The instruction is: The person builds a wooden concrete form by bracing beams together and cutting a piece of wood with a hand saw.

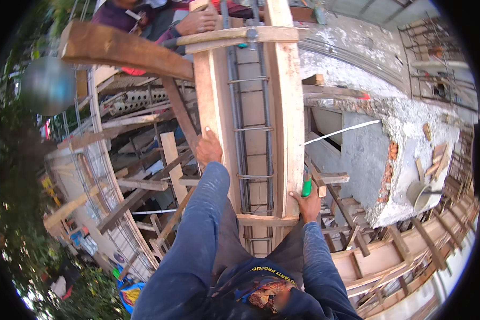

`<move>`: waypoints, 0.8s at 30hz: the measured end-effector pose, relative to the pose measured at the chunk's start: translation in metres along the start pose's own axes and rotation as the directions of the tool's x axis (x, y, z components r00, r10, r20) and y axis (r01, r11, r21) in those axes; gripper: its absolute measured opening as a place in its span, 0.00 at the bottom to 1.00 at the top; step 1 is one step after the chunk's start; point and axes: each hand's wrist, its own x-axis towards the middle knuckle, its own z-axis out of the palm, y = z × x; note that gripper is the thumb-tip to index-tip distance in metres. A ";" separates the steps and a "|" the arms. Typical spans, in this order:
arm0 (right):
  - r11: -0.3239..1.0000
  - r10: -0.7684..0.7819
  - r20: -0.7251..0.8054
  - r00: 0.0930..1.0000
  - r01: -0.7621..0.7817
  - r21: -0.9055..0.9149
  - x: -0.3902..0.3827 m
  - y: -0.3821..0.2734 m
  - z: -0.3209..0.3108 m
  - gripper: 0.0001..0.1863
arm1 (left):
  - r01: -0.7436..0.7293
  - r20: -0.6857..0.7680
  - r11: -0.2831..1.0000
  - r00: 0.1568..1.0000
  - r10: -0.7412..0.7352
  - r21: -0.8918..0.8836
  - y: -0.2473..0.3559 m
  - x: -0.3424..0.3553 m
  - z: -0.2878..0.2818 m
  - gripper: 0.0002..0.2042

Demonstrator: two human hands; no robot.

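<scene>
I straddle a long wooden formwork trough [287, 122] with a cage of steel rebar [240, 144] running down its middle. On the trough's left board [205, 88], my left hand [209, 149] is closed over the edge, thumb pointing away from me. My right hand [308, 204] is at the outer side of the right board, its thumb against the wood. Its fingers are closed around a green-handled tool [307, 185] whose other end is hidden. A short wooden crosspiece [266, 220] spans the trough just before my body.
Another person's hand [200, 22] rests at the trough's far end, near a second crosspiece [272, 34]. A thick timber [122, 50] juts out on the left. Broken concrete [400, 160] with a bucket [424, 196] lies right. Scaffold timbers and gaps drop away on both sides.
</scene>
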 end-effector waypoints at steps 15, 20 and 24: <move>0.991 0.110 0.076 0.991 -0.115 0.066 -0.001 0.021 -0.007 0.61 | -0.026 0.001 0.997 1.000 0.027 -0.068 0.015 -0.033 -0.001 0.41; 0.994 0.083 0.097 0.992 -0.090 0.067 0.001 0.017 -0.007 0.60 | -0.027 -0.005 0.994 1.000 0.027 -0.102 0.018 -0.032 -0.005 0.40; 0.995 0.085 0.122 0.989 -0.091 0.045 0.004 0.013 -0.009 0.61 | -0.033 0.001 0.989 0.999 0.034 -0.147 0.018 -0.031 -0.007 0.40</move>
